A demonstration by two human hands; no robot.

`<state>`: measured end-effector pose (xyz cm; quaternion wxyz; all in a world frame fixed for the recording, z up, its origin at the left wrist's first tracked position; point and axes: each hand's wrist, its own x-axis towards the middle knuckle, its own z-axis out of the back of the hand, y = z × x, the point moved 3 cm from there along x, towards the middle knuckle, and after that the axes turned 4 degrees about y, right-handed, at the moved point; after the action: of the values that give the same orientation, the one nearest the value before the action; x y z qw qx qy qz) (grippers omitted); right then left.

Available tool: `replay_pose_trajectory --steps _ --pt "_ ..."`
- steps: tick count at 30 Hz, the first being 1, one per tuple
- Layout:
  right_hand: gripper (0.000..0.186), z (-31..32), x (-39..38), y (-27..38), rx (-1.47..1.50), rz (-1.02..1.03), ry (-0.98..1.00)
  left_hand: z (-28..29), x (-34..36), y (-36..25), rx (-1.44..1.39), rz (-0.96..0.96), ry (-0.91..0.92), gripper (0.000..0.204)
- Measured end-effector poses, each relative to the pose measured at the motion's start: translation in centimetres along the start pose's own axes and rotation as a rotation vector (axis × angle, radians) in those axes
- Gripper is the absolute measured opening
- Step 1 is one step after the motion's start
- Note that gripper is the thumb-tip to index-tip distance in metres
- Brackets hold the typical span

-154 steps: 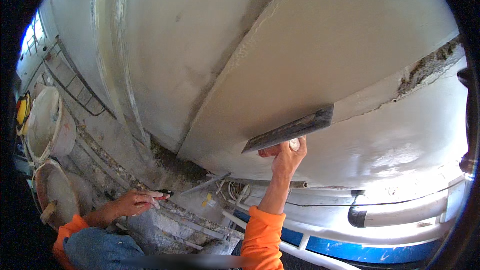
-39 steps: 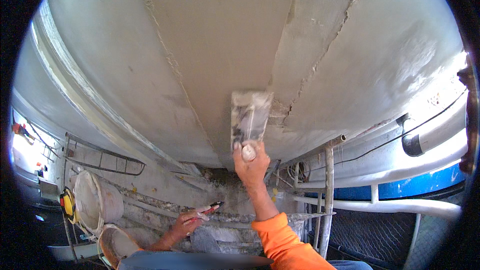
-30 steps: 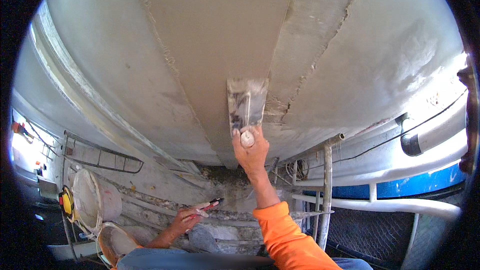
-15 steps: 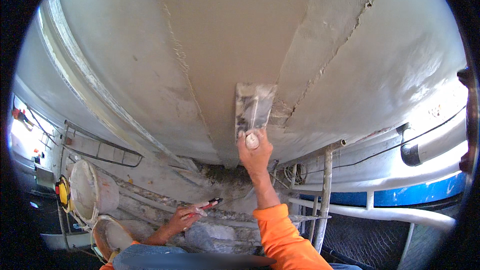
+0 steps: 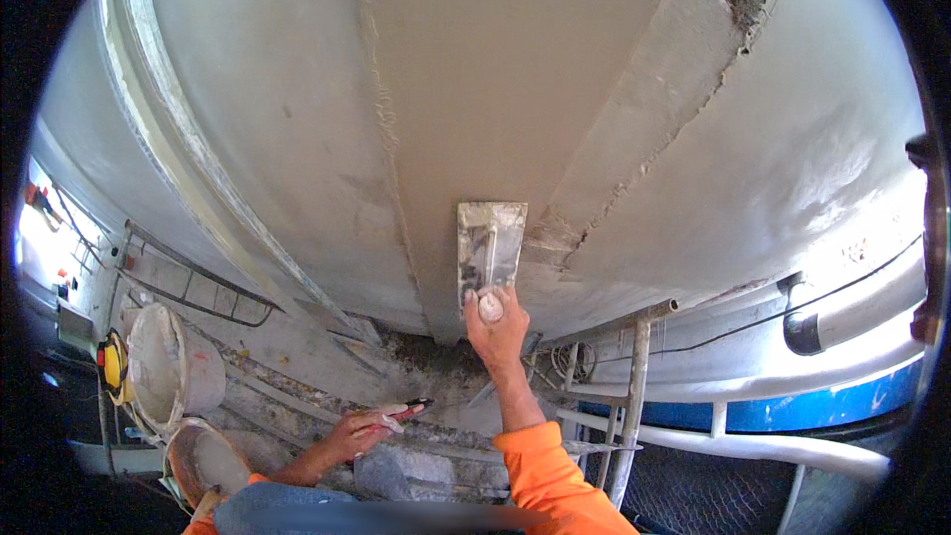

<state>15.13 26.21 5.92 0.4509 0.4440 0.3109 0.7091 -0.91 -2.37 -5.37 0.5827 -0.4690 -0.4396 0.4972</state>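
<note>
Plastered wall (image 5: 555,69): grey, fills most of the view, one smoother wet band running up the middle between a rough seam on the left and a raised ridge on the right. Scaffold rail (image 5: 634,406): pale metal tubing at lower right, with a blue panel behind it. Two buckets (image 5: 173,367): plaster-crusted, stacked at lower left, well apart from both hands. Steel trowel (image 5: 488,246): rectangular blade laid flat against the wet band, long side upright, low on the wall just left of the ridge; compared with a second ago it sits a little lower and nearer the band's bottom edge, which suggests a downward smoothing pass close to its end. Right hand (image 5: 498,325): raised, orange sleeve below, fingers wrapped tight round the trowel's handle, pressing the blade to the wall. Left hand (image 5: 357,433): held low near the knee, fingers closed round a small red-handled tool (image 5: 401,412), unmoved over the last second.
</note>
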Motion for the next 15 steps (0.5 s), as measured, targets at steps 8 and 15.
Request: replay_pose_trajectory --steps 8,15 --pt "0.017 0.8 1.7 -0.2 0.177 0.030 -0.137 0.3 -1.2 0.2 -0.042 0.029 0.054 0.024" --pt "0.018 1.0 -0.8 0.6 0.108 0.041 -0.079 0.2 -0.7 0.2 -0.055 0.062 0.013 0.022"
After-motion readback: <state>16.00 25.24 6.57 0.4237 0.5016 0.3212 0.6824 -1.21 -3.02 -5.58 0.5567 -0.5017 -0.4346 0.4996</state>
